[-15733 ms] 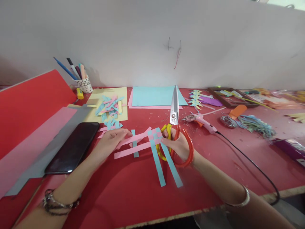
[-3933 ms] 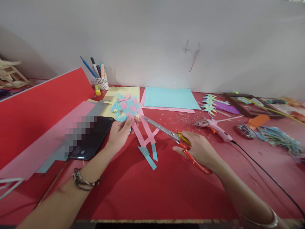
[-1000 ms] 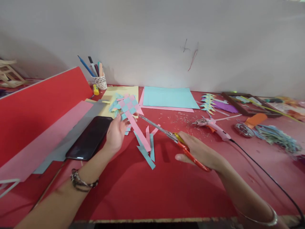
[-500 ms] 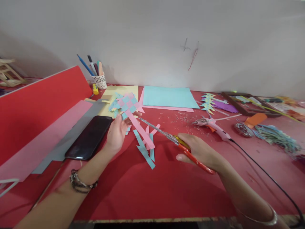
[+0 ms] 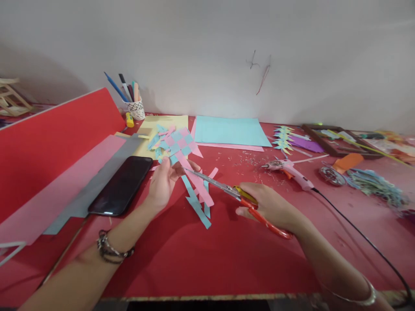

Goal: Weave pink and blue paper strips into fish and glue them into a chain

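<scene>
Pink and blue paper strips are interlaced into a checkered woven piece, held up above the desk, with the yellow sheet and its heap of small paper scraps seen just behind. Its near corner is pinched between the thumb and fingers of the left hand, some of the fingers being tucked behind the paper. Scissors are gripped in the right hand, which is closed around the orange and yellow handles. The blades are laid across a long pink strip near its upper end, beside the left fingers; whether the paper is caught between them cannot be told.

By the look of it, the weaving is finished, as a close checker of squares is shown. Trimming is judged to be well advanced but not complete. On the right side of the piece, one pink end is seen short and slanted, as if cut to a point. Loose blue strips and a loose pink strip are lying on the desk below, taken to be offcuts. The long pink strip is left at length, so at least one end seems untrimmed. The far edges cannot be made out clearly against the scraps.
</scene>
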The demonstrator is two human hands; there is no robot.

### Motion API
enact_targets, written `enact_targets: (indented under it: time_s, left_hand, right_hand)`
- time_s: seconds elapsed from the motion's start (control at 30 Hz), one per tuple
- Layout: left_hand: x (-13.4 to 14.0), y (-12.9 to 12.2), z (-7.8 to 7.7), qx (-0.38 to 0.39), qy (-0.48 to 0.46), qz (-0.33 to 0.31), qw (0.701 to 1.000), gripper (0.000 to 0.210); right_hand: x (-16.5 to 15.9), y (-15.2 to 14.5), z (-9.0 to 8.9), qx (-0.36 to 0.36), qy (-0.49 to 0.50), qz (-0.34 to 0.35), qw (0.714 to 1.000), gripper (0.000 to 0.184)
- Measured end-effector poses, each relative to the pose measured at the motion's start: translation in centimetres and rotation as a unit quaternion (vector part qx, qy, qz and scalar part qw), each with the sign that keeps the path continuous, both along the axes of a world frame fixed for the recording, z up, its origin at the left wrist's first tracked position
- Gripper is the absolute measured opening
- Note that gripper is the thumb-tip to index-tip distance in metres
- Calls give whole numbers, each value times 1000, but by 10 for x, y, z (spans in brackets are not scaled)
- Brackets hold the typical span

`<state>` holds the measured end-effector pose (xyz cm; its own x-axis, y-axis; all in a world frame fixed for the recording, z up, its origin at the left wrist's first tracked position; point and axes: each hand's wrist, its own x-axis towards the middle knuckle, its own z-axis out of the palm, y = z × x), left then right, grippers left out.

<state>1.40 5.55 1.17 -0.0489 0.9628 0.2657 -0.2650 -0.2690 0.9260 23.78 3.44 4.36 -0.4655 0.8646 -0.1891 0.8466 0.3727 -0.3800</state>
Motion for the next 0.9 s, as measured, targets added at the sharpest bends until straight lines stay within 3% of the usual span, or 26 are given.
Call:
enact_targets:
  time_s: [0.9]
  left_hand:
    - [0, 0, -2, -3, -38, -10, 999, 41]
  right_hand:
    - [1, 1, 0, 2, -9, 3, 1000, 37]
